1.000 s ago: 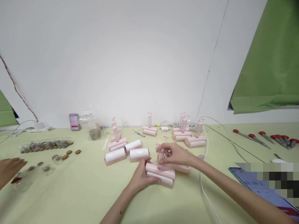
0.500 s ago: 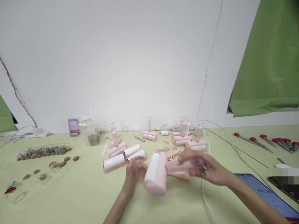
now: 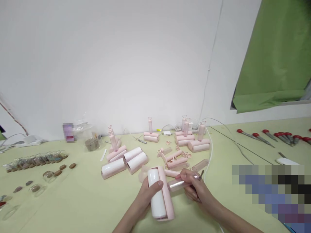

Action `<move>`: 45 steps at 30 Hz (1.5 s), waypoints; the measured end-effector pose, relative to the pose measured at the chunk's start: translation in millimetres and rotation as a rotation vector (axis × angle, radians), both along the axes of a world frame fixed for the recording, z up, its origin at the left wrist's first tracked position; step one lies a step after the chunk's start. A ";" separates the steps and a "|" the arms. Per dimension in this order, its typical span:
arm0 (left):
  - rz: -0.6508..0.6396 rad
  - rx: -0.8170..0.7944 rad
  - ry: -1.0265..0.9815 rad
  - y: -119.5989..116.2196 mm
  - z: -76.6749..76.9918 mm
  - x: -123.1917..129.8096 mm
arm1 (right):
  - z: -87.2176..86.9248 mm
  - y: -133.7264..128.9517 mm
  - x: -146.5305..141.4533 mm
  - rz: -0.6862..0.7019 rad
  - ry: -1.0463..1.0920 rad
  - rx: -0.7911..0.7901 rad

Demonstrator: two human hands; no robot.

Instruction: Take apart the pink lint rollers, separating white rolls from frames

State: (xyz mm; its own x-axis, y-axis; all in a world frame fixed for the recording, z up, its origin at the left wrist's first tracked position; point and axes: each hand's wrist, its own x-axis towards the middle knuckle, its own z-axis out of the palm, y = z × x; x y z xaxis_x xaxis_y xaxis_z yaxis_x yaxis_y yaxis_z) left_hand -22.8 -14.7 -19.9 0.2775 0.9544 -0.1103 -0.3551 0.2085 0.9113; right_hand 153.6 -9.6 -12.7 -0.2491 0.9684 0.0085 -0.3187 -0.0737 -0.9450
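A lint roller (image 3: 157, 194) with a white roll in a pink casing is held between my two hands, low in the middle. My left hand (image 3: 145, 195) is closed round the casing and roll, thumb on top. The clear handle (image 3: 177, 184) at its side is gripped by my right hand (image 3: 195, 189), with a thin dark tip sticking out past the fingers that I cannot make out. Just beyond lie loose pink handle parts (image 3: 175, 159) and a clear tube (image 3: 200, 165). To the left are several white rolls in pink casings (image 3: 114, 167).
More pink rollers with handles upright (image 3: 199, 145) stand near the wall. Glass jars with corks (image 3: 36, 160) line the left side. Red-topped tools (image 3: 263, 139) lie at the right. A white cable (image 3: 211, 152) crosses the table beside my right hand.
My left hand, beside the roller with its fingers apart before, now grips the casing. The roller has moved slightly lower and turned. My right hand keeps hold of the handle. The view has shifted right.
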 end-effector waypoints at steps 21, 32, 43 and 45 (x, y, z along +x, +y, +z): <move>0.340 0.170 0.111 9.5 -1.9 -27.1 | 37.4 97.3 -46.9 0.106 -1.191 0.689; 0.474 0.513 0.634 -3.1 8.6 -13.9 | 48.9 13.7 -4.6 0.268 -0.897 0.417; 0.508 0.519 0.770 -7.6 6.3 -9.9 | 30.2 -10.7 -5.4 0.218 -0.771 0.362; 0.504 0.547 0.754 -7.6 6.2 -9.9 | 27.1 -12.1 -5.0 0.236 -0.738 0.303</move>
State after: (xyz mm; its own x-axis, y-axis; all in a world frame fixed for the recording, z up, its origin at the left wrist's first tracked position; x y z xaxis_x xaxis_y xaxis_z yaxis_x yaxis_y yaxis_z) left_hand -32.8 -22.3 -13.6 -0.1256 0.9118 0.3910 0.4100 -0.3112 0.8573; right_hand 148.7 -21.7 14.4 -0.4890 0.8721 0.0150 0.3827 0.2300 -0.8948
